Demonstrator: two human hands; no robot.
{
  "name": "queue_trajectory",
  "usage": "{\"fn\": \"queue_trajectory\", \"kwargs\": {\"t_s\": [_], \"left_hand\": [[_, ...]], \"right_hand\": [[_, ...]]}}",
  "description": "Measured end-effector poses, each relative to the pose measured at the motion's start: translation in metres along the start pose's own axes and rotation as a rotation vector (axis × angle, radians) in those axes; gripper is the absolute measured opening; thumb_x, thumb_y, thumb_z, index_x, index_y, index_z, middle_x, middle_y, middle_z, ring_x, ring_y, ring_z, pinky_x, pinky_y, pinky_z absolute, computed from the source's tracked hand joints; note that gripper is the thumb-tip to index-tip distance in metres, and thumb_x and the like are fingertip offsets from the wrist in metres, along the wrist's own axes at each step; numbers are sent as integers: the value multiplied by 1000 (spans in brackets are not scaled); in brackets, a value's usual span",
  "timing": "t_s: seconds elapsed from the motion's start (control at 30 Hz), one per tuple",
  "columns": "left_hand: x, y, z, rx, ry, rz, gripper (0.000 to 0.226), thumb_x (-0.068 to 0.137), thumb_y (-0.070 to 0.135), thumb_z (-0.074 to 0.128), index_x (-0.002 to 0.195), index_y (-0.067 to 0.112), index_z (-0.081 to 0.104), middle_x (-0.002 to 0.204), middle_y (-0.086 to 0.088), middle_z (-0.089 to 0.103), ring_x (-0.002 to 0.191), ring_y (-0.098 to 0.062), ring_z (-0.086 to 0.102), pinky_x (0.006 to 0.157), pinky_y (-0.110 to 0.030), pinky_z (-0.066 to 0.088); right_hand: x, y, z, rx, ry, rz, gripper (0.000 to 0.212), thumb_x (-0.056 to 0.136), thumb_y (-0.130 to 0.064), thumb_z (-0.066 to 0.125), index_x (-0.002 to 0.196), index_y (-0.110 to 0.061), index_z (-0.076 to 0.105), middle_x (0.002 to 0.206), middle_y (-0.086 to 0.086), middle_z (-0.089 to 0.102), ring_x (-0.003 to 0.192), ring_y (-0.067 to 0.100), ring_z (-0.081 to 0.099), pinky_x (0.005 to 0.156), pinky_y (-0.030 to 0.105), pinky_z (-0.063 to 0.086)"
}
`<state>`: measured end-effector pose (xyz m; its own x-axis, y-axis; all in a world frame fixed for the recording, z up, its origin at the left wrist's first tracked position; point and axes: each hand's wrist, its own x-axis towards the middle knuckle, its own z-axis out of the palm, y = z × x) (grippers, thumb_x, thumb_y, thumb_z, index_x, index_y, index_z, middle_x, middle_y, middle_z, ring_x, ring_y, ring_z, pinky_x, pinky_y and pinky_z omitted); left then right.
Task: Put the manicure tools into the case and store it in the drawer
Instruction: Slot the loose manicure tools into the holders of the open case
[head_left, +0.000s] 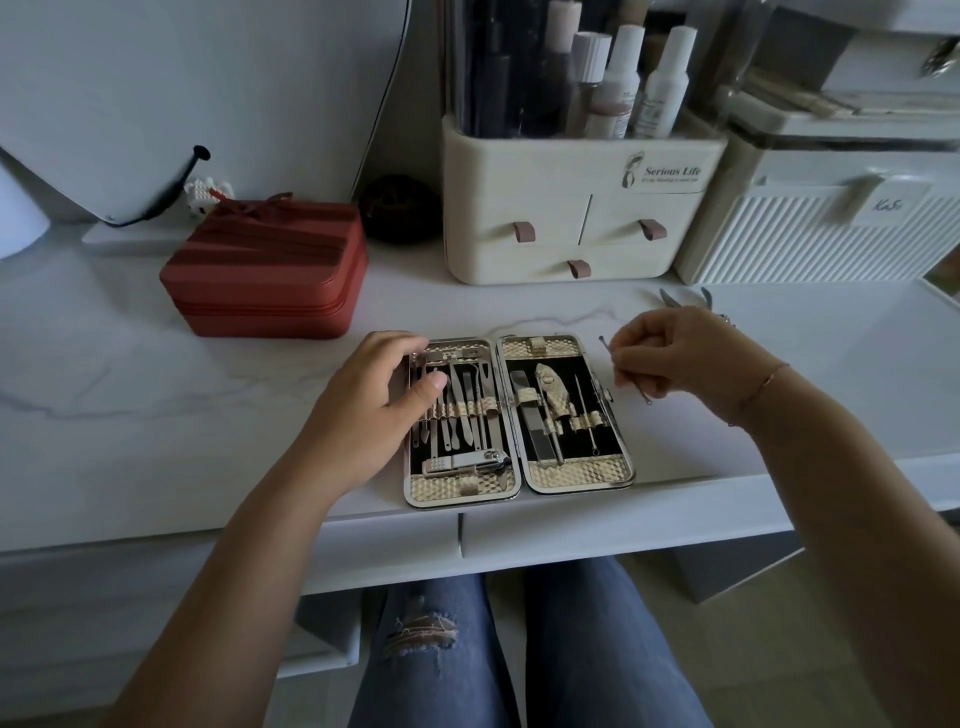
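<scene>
A gold manicure case (576, 478) lies open flat near the front edge of the white desk, with several steel tools strapped in both halves. My left hand (379, 395) grips the left edge of the case, its thumb resting on the tools there. Just right of the case, my right hand (670, 358) pinches a thin metal tool (607, 345) above the desk. A pair of nippers (685, 297) lies on the desk behind my right hand. Two closed desk drawers (597, 530) run under the front edge.
A red zipped box (270, 270) stands at the back left. A cream organiser (576, 218) with small drawers and bottles stands behind the case, and a white ribbed box (821, 234) is to its right. My legs in jeans are under the desk.
</scene>
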<state>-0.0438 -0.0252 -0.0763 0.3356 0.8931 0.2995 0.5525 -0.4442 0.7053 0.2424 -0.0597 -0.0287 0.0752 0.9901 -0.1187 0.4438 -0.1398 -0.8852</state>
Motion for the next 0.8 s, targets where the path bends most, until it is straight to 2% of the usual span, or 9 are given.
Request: {"fn": "queue_trajectory", "kwargs": {"t_s": [0.1, 0.17, 0.3, 0.43, 0.8], "left_hand": [[0, -1, 0, 4, -1, 3, 40, 89, 34, 56, 126, 19, 52, 124, 13, 49, 116, 2, 42, 89, 2, 24], [0, 0, 0, 3, -2, 1, 40, 89, 34, 55, 126, 20, 52, 123, 14, 48, 115, 3, 42, 89, 2, 24], [0, 0, 0, -1, -5, 0, 40, 89, 35, 55, 126, 20, 52, 122, 16, 47, 115, 5, 41, 90, -1, 25], [1, -1, 0, -3, -4, -1, 40, 89, 34, 55, 126, 20, 52, 122, 15, 47, 115, 4, 41, 90, -2, 25], [1, 1, 0, 1, -10, -2, 40, 89, 34, 55, 126, 20, 51, 122, 14, 47, 113, 6, 41, 87, 3, 25]], "right_hand": [[-1, 1, 5, 154, -61, -5, 22, 83, 1, 61, 103, -7, 60, 63, 5, 69, 49, 9, 58, 52, 19, 46], [-2, 1, 8, 221, -79, -29, 28, 83, 2, 60, 109, -10, 60, 68, 9, 69, 54, 11, 61, 55, 19, 50], [-2, 1, 16, 293, -68, -56, 20, 84, 6, 58, 100, -5, 64, 64, 8, 68, 52, 10, 62, 51, 18, 54], [0, 0, 17, 321, -4, -19, 16, 85, 4, 57, 91, -8, 66, 61, 4, 68, 48, 6, 60, 48, 14, 50], [6, -3, 25, 283, 36, -25, 8, 84, -1, 63, 88, -8, 61, 60, 2, 70, 43, 6, 56, 40, 16, 44]]}}
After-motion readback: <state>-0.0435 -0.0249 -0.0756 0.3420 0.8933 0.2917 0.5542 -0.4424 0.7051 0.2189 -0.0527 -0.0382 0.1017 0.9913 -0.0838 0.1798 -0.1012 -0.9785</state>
